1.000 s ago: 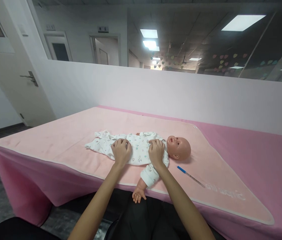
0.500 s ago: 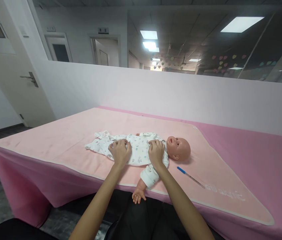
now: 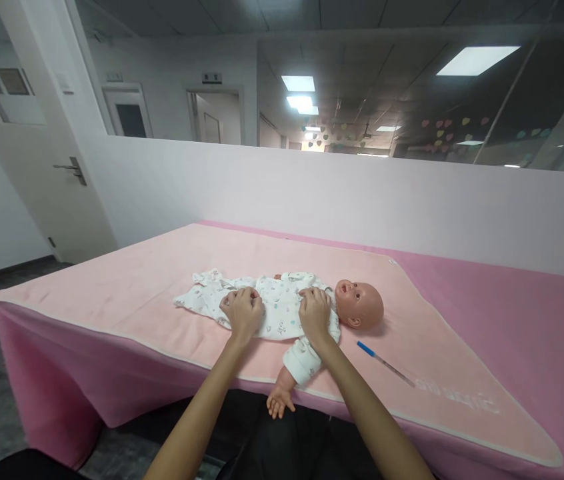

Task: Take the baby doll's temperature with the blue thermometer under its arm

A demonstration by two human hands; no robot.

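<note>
A bald baby doll [image 3: 362, 305] lies on its back, head to the right, dressed in a white printed romper [image 3: 282, 310]. My left hand [image 3: 243, 312] is curled over the romper at the doll's lower body, its fingers closed on the cloth. At the chest, just below the neck, my right hand [image 3: 315, 311] has its bent fingers closed on the romper too. Both hands hide the cloth under their fingertips. The doll's near arm [image 3: 282, 393] hangs over the table's front edge, between my forearms.
A pen with a blue cap [image 3: 386, 363] lies right of the doll. Beneath them is a peach mat [image 3: 132, 280] over a pink tablecloth [image 3: 507, 293]. A white wall [image 3: 362, 200] with a window stands behind, and a door [image 3: 62, 180] is at left.
The whole scene sits slightly lower and further right in view, as my head has tilted. Both hands keep their places on the romper; the doll and pen lie as before.
</note>
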